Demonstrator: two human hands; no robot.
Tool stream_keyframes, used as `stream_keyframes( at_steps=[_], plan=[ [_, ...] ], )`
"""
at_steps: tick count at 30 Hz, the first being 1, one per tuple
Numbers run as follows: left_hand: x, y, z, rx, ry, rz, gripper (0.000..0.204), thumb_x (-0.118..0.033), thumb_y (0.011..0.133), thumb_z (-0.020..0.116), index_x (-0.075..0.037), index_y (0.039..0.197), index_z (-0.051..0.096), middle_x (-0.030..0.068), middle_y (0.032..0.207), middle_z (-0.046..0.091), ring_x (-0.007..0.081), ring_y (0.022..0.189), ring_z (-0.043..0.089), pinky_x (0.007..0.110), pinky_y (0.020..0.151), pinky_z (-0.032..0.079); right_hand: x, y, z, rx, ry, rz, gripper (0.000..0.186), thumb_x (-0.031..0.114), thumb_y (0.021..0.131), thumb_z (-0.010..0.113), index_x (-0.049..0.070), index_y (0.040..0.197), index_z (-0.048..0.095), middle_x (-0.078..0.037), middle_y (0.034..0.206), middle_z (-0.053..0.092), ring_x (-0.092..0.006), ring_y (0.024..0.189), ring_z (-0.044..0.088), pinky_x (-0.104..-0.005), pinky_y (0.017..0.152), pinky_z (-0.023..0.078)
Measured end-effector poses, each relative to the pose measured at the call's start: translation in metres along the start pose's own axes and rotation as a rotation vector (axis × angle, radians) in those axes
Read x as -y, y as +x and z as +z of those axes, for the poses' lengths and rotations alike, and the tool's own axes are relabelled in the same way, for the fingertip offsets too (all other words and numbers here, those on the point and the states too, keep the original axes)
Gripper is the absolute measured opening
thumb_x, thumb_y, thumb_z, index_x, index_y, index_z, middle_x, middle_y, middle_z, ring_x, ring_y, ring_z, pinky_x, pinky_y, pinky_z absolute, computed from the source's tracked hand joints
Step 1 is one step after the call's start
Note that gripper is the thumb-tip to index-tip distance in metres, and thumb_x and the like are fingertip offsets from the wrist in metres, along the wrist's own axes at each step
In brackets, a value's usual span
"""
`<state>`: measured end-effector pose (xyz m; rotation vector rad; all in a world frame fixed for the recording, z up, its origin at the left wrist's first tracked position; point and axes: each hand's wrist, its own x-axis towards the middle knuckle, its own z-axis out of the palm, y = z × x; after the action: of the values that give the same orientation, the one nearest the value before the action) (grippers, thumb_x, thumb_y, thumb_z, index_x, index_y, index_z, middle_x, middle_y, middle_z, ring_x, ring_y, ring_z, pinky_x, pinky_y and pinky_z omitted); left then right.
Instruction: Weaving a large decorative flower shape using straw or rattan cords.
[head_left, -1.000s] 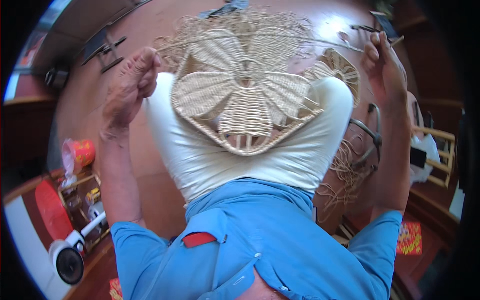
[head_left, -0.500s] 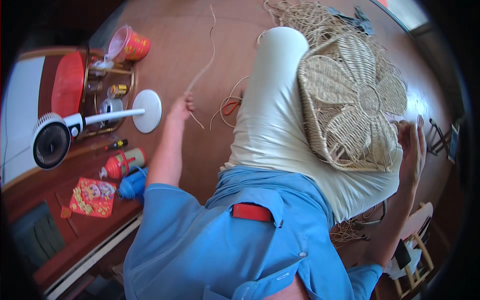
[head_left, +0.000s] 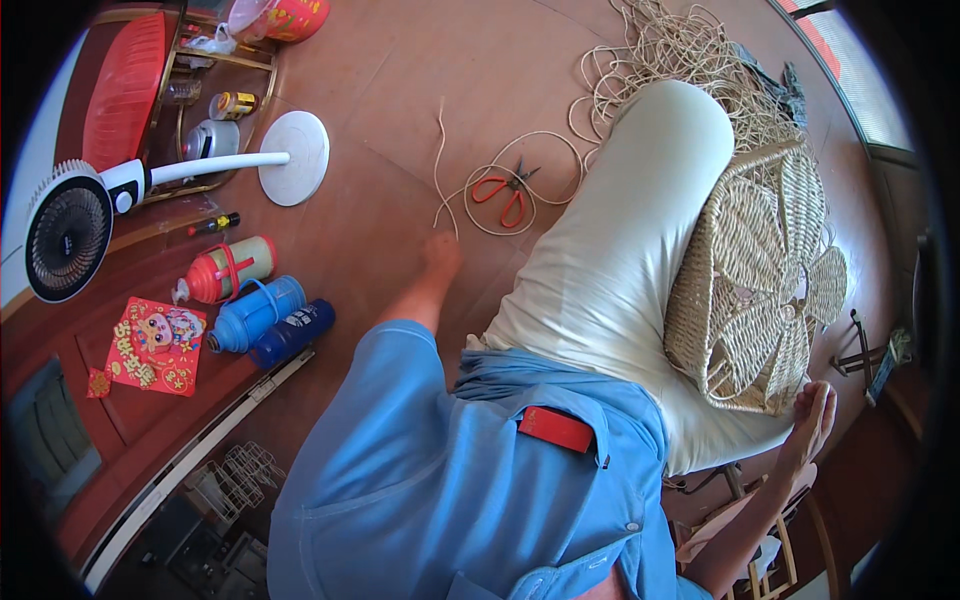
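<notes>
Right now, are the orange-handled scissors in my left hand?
No, the scissors lie on the floor, beyond the left hand and apart from it.

1. The shirt (head_left: 480, 490) was blue, with short sleeves (head_left: 375, 420) and a small pale button (head_left: 632, 527) at the front.
2. A flat red rectangle (head_left: 555, 429) showed at its chest pocket.
3. The trousers (head_left: 620, 240) were cream-coloured, creased.
4. Left hand (head_left: 441, 255) and right hand (head_left: 815, 408) were bare.

Floor (head_left: 370, 150) is mostly open left of the scissors (head_left: 516, 183); thigh (head_left: 610, 230) blocks rightward.
</notes>
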<state>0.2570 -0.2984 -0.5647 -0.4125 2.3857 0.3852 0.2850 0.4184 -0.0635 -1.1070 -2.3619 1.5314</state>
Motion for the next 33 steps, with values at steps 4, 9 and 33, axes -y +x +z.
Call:
stream_keyframes(
  at_steps=[4, 9, 33],
  plan=[
    [-0.091, 0.000, 0.018, -0.169, -0.071, 0.375, 0.026, -0.018, 0.093, 0.072, -0.006, 0.116, 0.073, 0.0254, 0.123, 0.073, 0.0437, 0.115, 0.071, 0.054, 0.095, 0.060, 0.008, -0.008, 0.003, 0.005, -0.061, 0.010, 0.029, 0.037, 0.117, 0.057, 0.011, 0.109, 0.068, 0.003, 0.097, 0.063, -0.0056, 0.087, 0.056, -0.0223, 0.082, 0.046],
    [-0.197, -0.006, 0.002, 0.086, -0.279, 0.437, 0.038, -0.016, 0.094, 0.069, -0.006, 0.130, 0.070, 0.0274, 0.127, 0.067, 0.0449, 0.118, 0.066, 0.053, 0.099, 0.058, 0.019, -0.018, 0.007, -0.024, -0.089, 0.076, 0.030, 0.037, 0.118, 0.056, 0.011, 0.109, 0.067, 0.003, 0.097, 0.062, -0.0055, 0.088, 0.055, -0.0222, 0.083, 0.045],
    [-0.176, -0.031, 0.016, 0.105, 0.204, 0.273, 0.033, -0.045, 0.093, 0.075, -0.015, 0.101, 0.085, 0.0155, 0.108, 0.082, 0.0317, 0.101, 0.080, 0.049, 0.085, 0.060, 0.023, -0.039, 0.005, -0.028, -0.145, 0.081, 0.029, 0.033, 0.116, 0.061, 0.008, 0.105, 0.069, 0.003, 0.093, 0.064, -0.0052, 0.082, 0.057, -0.0212, 0.078, 0.048]
  ],
)
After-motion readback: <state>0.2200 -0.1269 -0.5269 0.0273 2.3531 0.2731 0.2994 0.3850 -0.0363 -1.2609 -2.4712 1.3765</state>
